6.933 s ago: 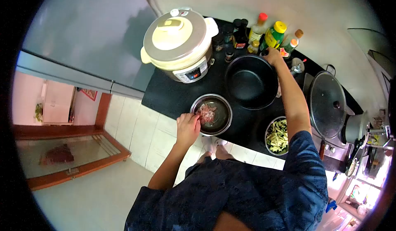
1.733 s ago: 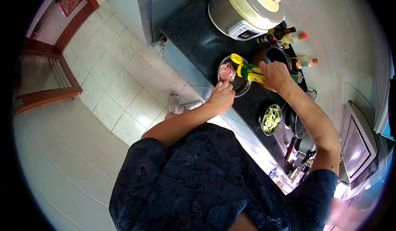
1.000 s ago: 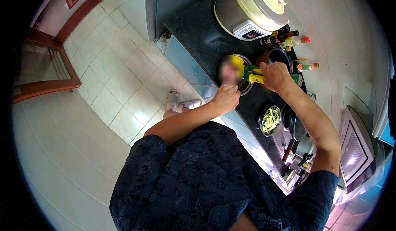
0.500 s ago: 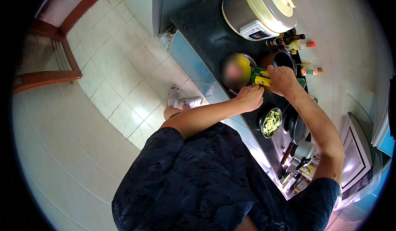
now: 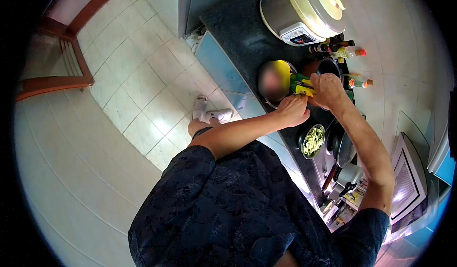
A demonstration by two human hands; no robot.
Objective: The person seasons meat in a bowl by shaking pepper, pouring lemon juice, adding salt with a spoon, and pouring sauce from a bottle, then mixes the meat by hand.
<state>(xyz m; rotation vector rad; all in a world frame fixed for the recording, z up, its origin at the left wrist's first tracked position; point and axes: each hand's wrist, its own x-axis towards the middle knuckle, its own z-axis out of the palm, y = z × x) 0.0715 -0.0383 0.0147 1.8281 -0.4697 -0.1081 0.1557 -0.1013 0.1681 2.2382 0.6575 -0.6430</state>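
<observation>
A green and yellow packet point(image 5: 301, 85) is between my two hands, over the counter. My left hand point(image 5: 293, 110) is closed at the packet's lower edge, fingers bunched together. On its other end, my right hand point(image 5: 328, 90) grips with curled fingers. Just left of the packet is a round bowl or pan point(image 5: 268, 103), partly hidden by a blurred patch and something yellow point(image 5: 284, 70). A steel bowl of cut green vegetable pieces point(image 5: 313, 141) sits nearer my body. Behind my right hand, a dark-rimmed pot point(image 5: 328, 66) is partly covered.
A large rice cooker or electric pressure cooker point(image 5: 304, 14) stands at the counter's far end. Several bottles point(image 5: 347, 52) line the wall. A lidded pan point(image 5: 343, 148) and a steel pot point(image 5: 351, 175) are on the right. The dark counter point(image 5: 233, 26) edges the tiled floor point(image 5: 157, 86).
Both hands stay on the packet with only a small shift. The whole view has moved slightly; nothing is let go or newly taken.
</observation>
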